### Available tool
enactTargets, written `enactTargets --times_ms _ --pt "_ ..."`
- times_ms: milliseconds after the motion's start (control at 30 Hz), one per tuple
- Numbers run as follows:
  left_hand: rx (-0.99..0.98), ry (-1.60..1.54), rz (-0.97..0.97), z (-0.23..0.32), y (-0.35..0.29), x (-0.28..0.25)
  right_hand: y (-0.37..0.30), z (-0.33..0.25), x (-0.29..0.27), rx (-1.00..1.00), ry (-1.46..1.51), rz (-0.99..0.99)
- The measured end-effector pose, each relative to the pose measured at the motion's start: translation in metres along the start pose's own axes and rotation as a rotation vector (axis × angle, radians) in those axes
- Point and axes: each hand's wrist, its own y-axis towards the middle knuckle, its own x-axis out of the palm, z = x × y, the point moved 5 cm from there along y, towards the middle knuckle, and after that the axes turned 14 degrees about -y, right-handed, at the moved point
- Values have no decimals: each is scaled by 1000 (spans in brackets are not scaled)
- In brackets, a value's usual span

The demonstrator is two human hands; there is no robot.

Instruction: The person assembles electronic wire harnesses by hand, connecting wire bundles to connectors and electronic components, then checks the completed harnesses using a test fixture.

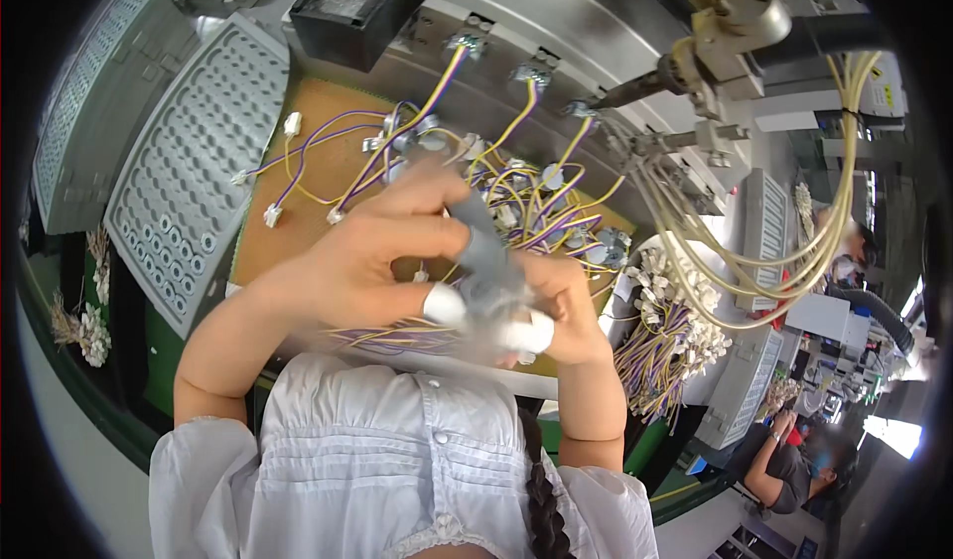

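Steel machine front (556,8) takes up the far side of my setup, running right along the far edge of the brown board (323,112) I work on. Grey dimpled tray (204,147) leans off the board's left edge, probably so the little ring-shaped bits in it stay reachable. Fat bundle of wires (650,375) sits past the right edge, white plugs bunched together toward the far end, I guess to save tangling. Wish the wire pile (536,207) near the board's far right corner was that tidy, lol, it's yellow and purple loops everywhere. A few leads hang off the machine toward me, likely so the ends land on the board.

Now hands: left hand (387,246) has the thumb and fingers curved wide with a gap between them, and right hand (566,306) is curled in more. Between them is a blurry grey piece (484,271), over the middle of the board, beyond my thumb tips and right by my left fingers. Looks like I'm steadying it from both sides, but it's so smeared I can't tell if either set of fingertips actually closes on it. White covers (444,306) on both thumbs, presumably for grip or protection.
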Motion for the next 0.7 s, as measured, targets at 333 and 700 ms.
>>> enactTargets --times_ms 333,700 --pt "-110 759 66 -34 -81 10 -41 46 -48 85 463 700" --pt "-238 536 185 5 -50 -21 -21 61 -92 185 229 1104"
